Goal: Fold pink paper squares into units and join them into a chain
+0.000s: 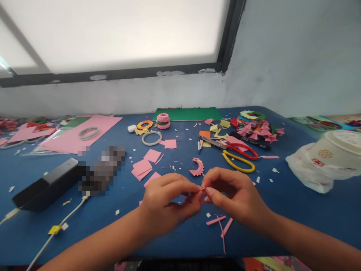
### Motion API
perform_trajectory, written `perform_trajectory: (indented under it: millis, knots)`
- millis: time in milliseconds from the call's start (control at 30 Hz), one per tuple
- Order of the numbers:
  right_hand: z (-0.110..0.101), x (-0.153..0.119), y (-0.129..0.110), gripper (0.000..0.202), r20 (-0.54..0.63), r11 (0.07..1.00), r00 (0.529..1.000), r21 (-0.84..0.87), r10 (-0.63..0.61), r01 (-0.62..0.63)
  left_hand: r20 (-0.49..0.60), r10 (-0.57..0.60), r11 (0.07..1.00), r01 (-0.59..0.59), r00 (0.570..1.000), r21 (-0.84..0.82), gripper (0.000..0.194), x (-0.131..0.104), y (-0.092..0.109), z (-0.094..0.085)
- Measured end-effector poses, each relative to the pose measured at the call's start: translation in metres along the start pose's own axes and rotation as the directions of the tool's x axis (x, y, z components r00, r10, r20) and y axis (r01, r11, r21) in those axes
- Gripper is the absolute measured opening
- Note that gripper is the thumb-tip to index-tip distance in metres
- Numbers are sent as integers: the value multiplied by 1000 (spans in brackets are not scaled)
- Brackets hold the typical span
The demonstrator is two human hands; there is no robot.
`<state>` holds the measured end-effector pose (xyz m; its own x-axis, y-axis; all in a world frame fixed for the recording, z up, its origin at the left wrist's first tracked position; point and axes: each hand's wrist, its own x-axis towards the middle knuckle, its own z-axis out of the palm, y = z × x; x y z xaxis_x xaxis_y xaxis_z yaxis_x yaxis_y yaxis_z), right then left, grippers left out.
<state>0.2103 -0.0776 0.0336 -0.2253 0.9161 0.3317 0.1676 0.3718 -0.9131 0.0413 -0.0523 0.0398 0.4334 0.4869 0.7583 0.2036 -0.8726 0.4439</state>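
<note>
My left hand and my right hand meet above the front middle of the blue table. Both pinch a small piece of pink paper between thumb and fingertips; most of it is hidden by the fingers. Just beyond the hands lies a curved pink folded-paper chain. Pink paper squares are spread past my left hand, some partly covered by it. Narrow pink paper strips lie below my right hand.
Scissors with red and yellow handles lie beyond my right hand, near a black marker. A tape roll and a stacked pink-and-green paper ring sit farther back. A black box stands left; a wrapped cup stands right.
</note>
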Motion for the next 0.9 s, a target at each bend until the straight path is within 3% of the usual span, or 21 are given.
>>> perform_trajectory:
  millis: [367,433,567,667,900]
  knots:
    - [3,0,0,8,-23,996,996,-14,-89,88,141,248,951,-268,959,153,16,-4,-3,-6]
    - [4,-1,0,9,-25,993,993,-36,-112,111,94,199,969,-210,976,133,14,-4,-2,-4]
    - [3,-2,-1,8,-23,985,987,-78,-156,154,15,-17,999,17,1000,-27,8,-1,2,0]
    - [3,-2,0,9,-23,982,986,-96,-167,164,5,-67,995,67,998,-73,9,0,2,1]
    - [4,0,2,10,-45,979,984,-115,-174,168,96,213,961,-227,972,158,9,-2,-4,-4]
